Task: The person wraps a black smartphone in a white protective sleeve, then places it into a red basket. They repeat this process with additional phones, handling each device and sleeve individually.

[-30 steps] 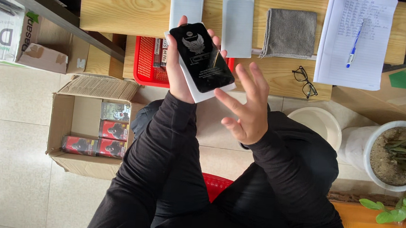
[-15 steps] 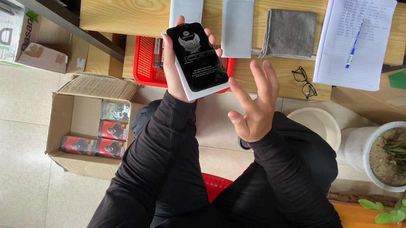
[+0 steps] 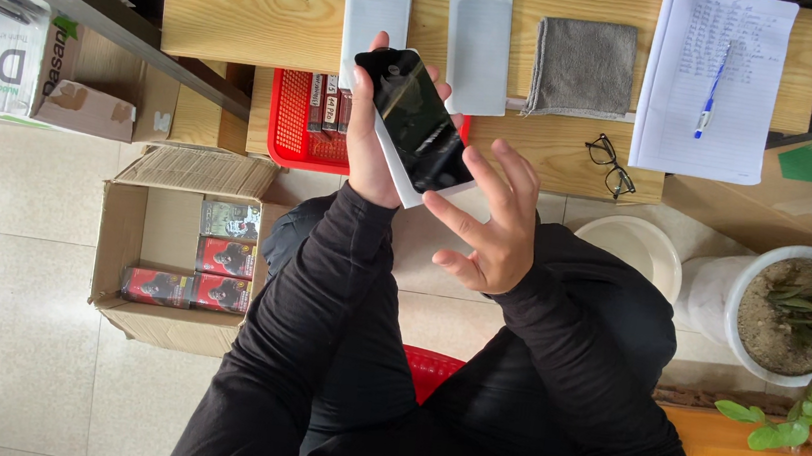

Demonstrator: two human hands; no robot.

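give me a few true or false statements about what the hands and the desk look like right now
1. The left hand holds a dark glossy panel on a white backing. True.
2. The right hand grips a blue pen. False: its fingers are spread and empty; the pen lies on the paper sheet.
3. A grey cloth lies on the wooden desk. True.
4. The eyeglasses sit inside the cardboard box. False: they lie on the desk's lower shelf.

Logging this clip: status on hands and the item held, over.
Left hand grips the dark glass panel with its white backing. Right hand open beside its lower edge, empty. Nothing in the way; grey cloth on the wooden table.
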